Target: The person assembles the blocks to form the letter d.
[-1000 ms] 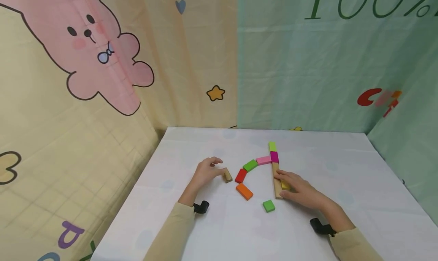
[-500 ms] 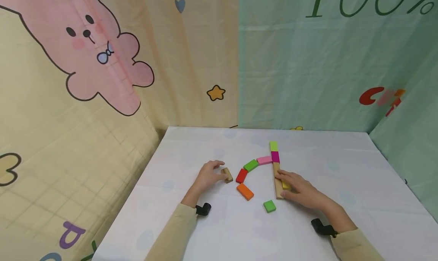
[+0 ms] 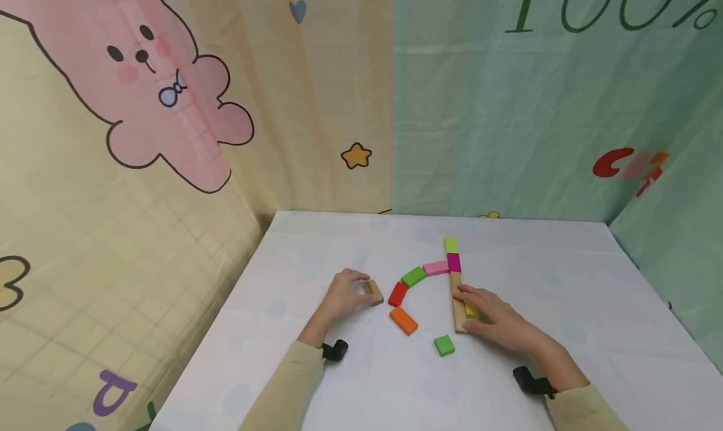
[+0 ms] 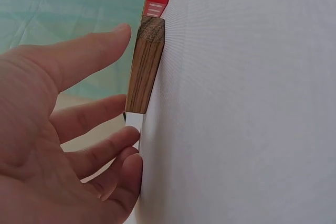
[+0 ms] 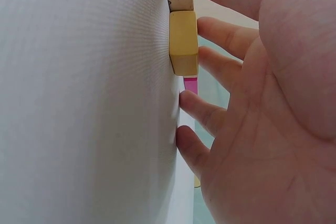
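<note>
My left hand [image 3: 343, 298] is at the left of a row of blocks, beside a small brown wooden block [image 3: 373, 292]. In the left wrist view its thumb and index finger lie around that wooden block [image 4: 146, 66], the thumb slightly apart from it. My right hand [image 3: 499, 318] rests with extended fingers over a yellow block [image 3: 471, 310] and a long light-wood strip [image 3: 459, 310]. In the right wrist view, fingertips touch the yellow block [image 5: 184, 40]. The strip's middle is partly hidden by the fingers.
A red block [image 3: 398, 293], a dark green block [image 3: 414, 276] and a pink block [image 3: 435, 268] form a curve to a magenta block [image 3: 454, 262]. A lime block [image 3: 450, 244] tops the line. An orange block [image 3: 403, 320] and a green square block [image 3: 444, 345] lie nearer.
My left hand has shifted slightly; its thumb has moved from the wooden block's left side toward its near end, and the index finger now sits by its far end. The right hand stays put.
</note>
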Motion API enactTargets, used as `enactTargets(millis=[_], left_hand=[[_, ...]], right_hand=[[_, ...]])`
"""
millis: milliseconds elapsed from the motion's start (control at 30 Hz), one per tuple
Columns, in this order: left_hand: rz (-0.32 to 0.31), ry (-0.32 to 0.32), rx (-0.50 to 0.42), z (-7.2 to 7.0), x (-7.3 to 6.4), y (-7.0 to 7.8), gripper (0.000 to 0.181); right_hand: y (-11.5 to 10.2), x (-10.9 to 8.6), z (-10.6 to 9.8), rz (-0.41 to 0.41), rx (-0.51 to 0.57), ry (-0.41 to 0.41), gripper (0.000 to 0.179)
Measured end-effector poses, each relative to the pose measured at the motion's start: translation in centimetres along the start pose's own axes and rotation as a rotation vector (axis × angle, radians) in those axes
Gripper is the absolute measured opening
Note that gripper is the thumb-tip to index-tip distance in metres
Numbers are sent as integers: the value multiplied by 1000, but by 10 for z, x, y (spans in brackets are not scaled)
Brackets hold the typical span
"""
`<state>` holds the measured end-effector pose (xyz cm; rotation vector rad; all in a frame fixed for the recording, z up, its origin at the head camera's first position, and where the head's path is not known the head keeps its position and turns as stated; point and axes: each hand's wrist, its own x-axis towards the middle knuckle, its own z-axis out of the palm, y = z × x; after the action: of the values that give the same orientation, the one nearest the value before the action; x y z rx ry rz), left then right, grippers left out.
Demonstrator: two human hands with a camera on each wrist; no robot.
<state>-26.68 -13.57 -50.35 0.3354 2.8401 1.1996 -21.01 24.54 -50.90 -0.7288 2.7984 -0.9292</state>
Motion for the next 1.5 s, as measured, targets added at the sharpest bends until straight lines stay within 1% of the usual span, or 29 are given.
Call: enactTargets(millis=[300,467,533,600,733,867,1033,1133,1233,1367,1500], left_hand=[[9,17,1,3,5,0,47],[-15,18,20,4,3,-2,45],[-18,23,22,3,2,-2,44],[-15,33,17,1,1,-2,44],[23,49,3,-1,6,0,43],[33,29,10,3,10,-2,44],[41,14,24,7,6,-7,44],[57,3,0,8,3,-6,44],[72,-25,-47,7,1,-3,46],[65,-65,-118,7,-1,-1,48],[60,-54,-170,5,-1,-3,44]], right_hand=[[3,0,-2,-7,11,19,67],[3,1,0,16,31,-7,67],[3,2,1,13,25,-12,68],[2,3,1,2,18,-7,68],[1,6,-3,-20,1,25,67],[2,5,-5,-23,-8,27,67],[3,2,1,-18,12,3,66],[2,0,3,-10,15,5,66],[1,-1,4,-11,8,11,66],[2,-1,2,-22,-2,6,67],[4,2,2,-31,-2,10,66]])
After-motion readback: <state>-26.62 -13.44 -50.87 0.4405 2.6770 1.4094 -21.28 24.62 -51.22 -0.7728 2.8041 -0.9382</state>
